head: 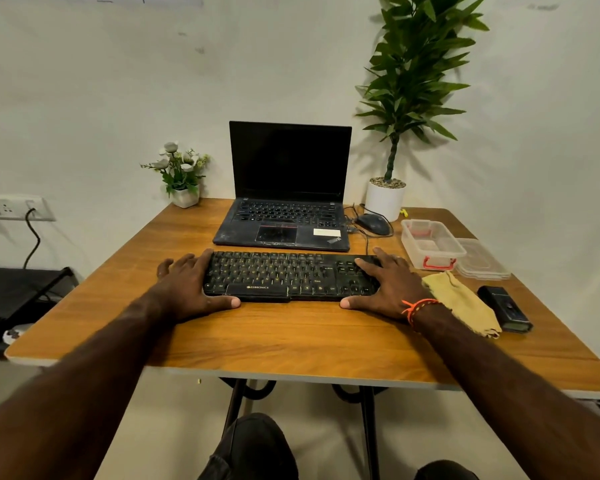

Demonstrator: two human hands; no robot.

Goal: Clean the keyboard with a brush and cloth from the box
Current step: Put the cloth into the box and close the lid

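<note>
**Both hands holding the ends of the keyboard**

Two bare forearms are reaching forward over the near edge of the tabletop point(291, 344). The left hand point(187, 285) is gripping the left end of the black keyboard point(288, 277), its fingers point(198, 259) spread over the far corner and the thumb lying along the front edge. The right hand point(388, 285) is gripping the right end in the same way, fingers spread over the keys. The keyboard is lying flat, just in front of the open laptop point(284, 202). The yellow cloth point(461, 303) is lying right of the right wrist, beside a dark brush point(504, 308). The clear box point(432, 244) is standing behind the cloth, its lid point(482, 259) beside it.
</note>
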